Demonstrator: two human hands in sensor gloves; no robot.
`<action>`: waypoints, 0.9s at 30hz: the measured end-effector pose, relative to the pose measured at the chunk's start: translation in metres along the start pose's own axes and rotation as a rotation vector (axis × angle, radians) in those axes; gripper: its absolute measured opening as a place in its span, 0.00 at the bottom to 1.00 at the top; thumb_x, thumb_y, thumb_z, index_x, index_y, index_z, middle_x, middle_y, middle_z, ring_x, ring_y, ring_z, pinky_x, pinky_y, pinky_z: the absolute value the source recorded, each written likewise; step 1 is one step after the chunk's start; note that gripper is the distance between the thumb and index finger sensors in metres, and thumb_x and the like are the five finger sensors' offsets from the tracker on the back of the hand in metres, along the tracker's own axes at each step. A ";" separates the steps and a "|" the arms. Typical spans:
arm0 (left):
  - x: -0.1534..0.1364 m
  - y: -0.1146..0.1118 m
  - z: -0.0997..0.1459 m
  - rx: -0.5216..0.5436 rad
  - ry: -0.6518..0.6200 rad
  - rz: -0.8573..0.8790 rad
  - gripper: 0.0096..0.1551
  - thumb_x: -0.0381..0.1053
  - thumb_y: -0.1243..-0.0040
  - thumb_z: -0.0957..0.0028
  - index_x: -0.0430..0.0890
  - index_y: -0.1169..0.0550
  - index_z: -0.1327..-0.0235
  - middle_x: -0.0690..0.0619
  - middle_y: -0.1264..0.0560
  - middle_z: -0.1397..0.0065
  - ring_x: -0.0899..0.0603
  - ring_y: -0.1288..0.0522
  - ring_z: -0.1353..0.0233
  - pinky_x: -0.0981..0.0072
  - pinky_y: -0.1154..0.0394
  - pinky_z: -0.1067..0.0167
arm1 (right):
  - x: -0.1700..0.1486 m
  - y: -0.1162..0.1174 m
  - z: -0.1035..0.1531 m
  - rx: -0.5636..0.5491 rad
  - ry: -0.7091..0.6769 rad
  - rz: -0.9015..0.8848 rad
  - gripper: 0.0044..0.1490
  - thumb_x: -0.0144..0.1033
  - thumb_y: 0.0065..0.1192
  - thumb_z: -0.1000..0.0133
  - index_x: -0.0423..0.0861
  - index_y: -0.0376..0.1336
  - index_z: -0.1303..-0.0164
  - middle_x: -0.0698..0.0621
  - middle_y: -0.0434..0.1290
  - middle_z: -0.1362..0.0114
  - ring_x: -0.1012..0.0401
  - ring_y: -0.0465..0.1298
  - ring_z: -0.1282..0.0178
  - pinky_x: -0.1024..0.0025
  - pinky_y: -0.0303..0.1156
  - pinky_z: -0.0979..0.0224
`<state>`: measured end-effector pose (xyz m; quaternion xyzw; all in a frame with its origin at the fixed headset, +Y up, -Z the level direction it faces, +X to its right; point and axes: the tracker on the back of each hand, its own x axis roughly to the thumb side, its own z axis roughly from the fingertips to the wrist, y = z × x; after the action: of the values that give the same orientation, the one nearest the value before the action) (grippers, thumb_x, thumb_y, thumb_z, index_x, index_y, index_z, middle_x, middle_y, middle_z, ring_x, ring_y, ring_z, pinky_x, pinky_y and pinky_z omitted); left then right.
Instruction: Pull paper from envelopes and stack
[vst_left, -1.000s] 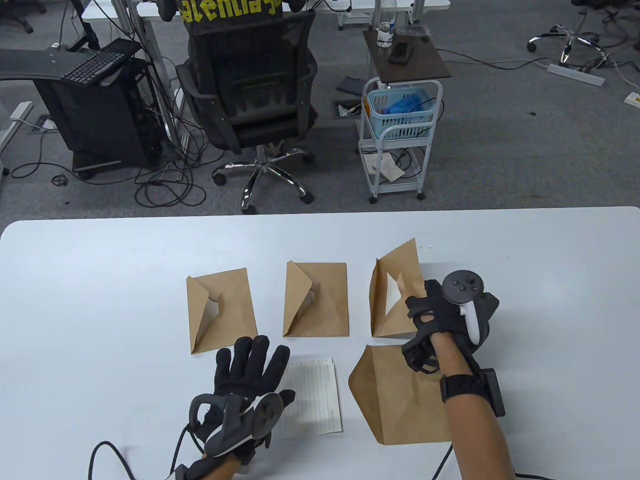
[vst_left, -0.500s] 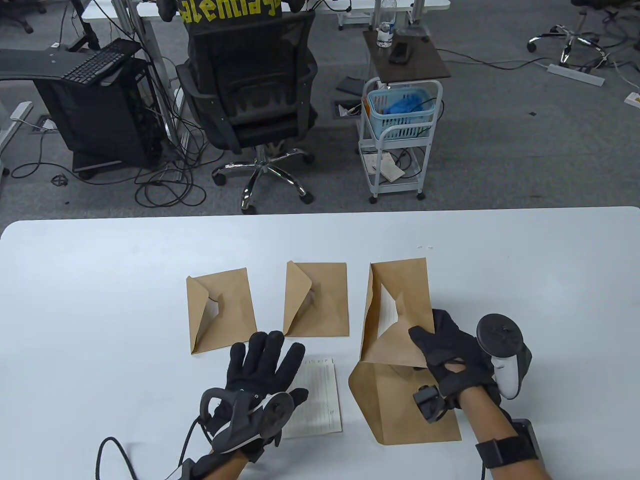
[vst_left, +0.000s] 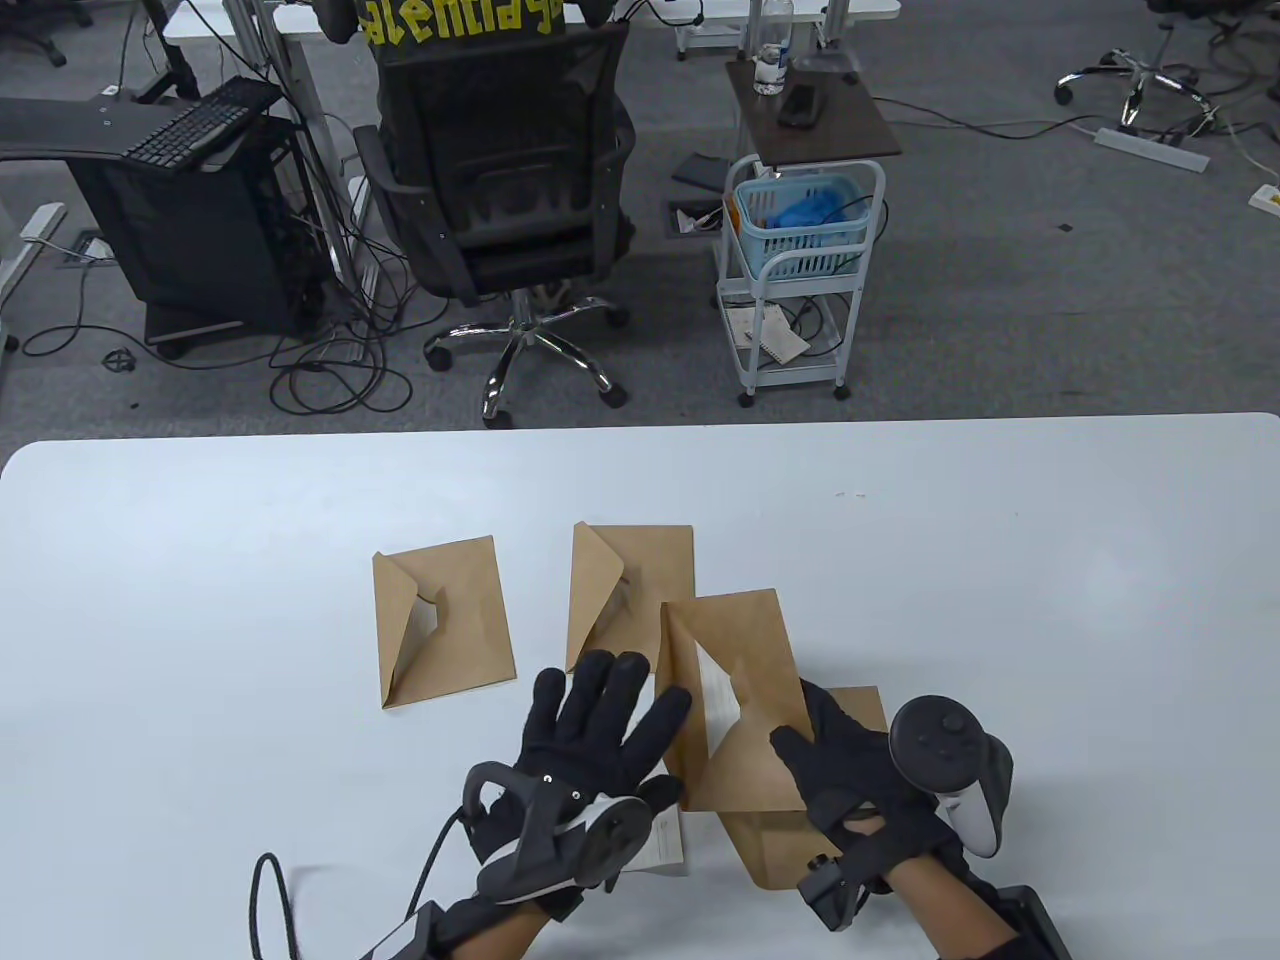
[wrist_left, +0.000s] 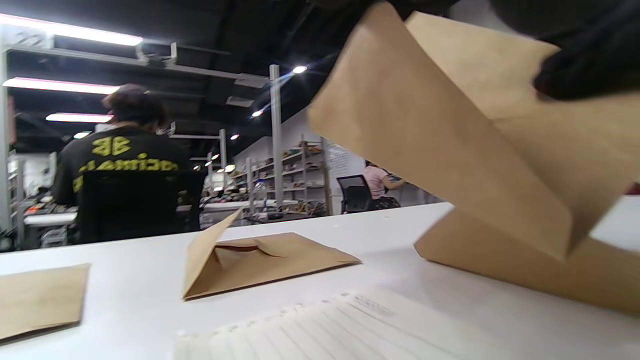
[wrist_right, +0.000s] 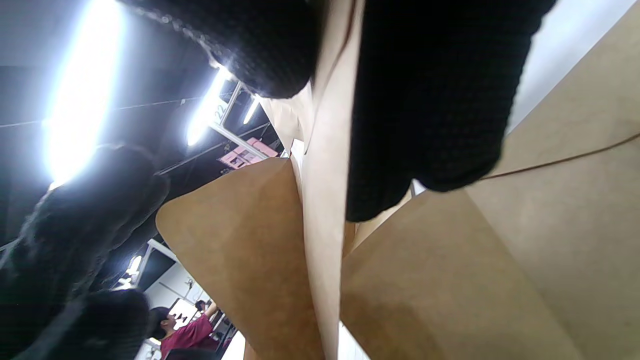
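Table view: the right hand (vst_left: 860, 775) pinches the near right corner of a brown envelope (vst_left: 745, 690), thumb on top and fingers under it. A second ago this envelope stood at the right end of the far row; it has since been carried toward the person and to the left, and now hangs tilted above an emptied envelope (vst_left: 800, 850) lying flat on the bench (vst_left: 200, 560). Its flap is folded open, and a white sheet (vst_left: 720, 700) shows through the triangular gap. The left hand (vst_left: 590, 740) has also moved right, its fingers spread, with the tips just beside the envelope's left edge; I cannot tell whether they touch it. I judge the hand is coming in to draw the sheet out. Beneath its wrist lies a lined paper (vst_left: 665, 845), the start of the stack. Two more envelopes wait in the row, the left envelope (vst_left: 445, 620) and the middle envelope (vst_left: 630, 590), both with flaps raised.

Left wrist view: the carried envelope (wrist_left: 450, 125) hangs tilted above the bench, over the flat one (wrist_left: 525, 270). The lined paper (wrist_left: 325, 330) lies in front, the middle envelope (wrist_left: 260, 260) behind it.

Right wrist view: dark gloved fingers (wrist_right: 430, 90) clamp the thin brown edge (wrist_right: 325, 200) from both sides.
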<state>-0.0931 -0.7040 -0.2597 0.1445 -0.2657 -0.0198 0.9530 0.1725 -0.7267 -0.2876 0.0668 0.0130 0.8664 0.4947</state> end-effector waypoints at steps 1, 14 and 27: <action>0.004 -0.004 0.001 -0.004 -0.013 -0.042 0.43 0.67 0.47 0.46 0.65 0.48 0.18 0.47 0.57 0.12 0.32 0.58 0.12 0.32 0.63 0.21 | 0.001 0.001 0.001 0.006 -0.013 -0.016 0.32 0.33 0.64 0.44 0.47 0.61 0.28 0.43 0.81 0.42 0.57 0.91 0.57 0.68 0.90 0.56; -0.012 -0.023 0.017 -0.065 0.022 -0.069 0.39 0.66 0.47 0.46 0.58 0.37 0.20 0.44 0.57 0.12 0.31 0.59 0.12 0.32 0.64 0.22 | 0.001 0.001 0.017 0.117 -0.070 -0.278 0.30 0.34 0.62 0.42 0.46 0.63 0.28 0.41 0.80 0.40 0.53 0.90 0.54 0.62 0.88 0.54; -0.023 -0.016 0.018 -0.067 0.137 0.707 0.34 0.58 0.49 0.44 0.50 0.31 0.24 0.44 0.42 0.15 0.31 0.42 0.16 0.33 0.51 0.23 | 0.006 0.015 0.016 0.397 -0.157 -0.448 0.28 0.36 0.60 0.40 0.49 0.64 0.28 0.45 0.78 0.36 0.50 0.87 0.48 0.58 0.84 0.47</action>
<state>-0.1211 -0.7216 -0.2613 0.0134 -0.2341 0.3122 0.9206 0.1589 -0.7294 -0.2703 0.2243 0.1580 0.7084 0.6503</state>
